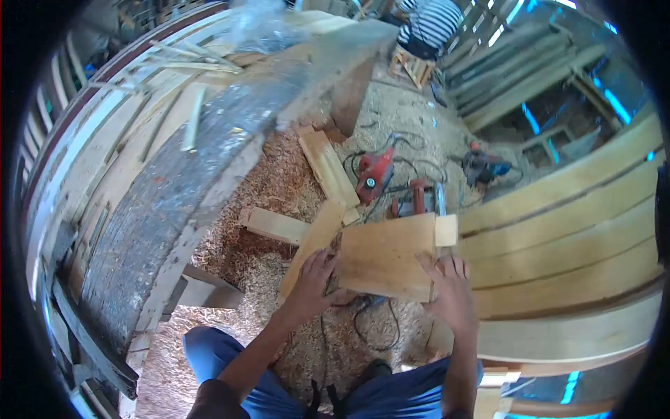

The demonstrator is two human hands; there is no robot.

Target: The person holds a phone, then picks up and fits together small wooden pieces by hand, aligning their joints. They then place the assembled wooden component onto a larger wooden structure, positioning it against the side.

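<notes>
Head view showed the left hand (314,283) and right hand (450,290) each grasping an edge of a wooden board (387,255), held against stacked planks (572,230); fitting looked unfinished, perhaps, with power tools (377,174) beyond the board

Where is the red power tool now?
In the head view the red power tool lies on the sawdust floor, above centre, beyond the board held by both hands, beside a plank.
</notes>
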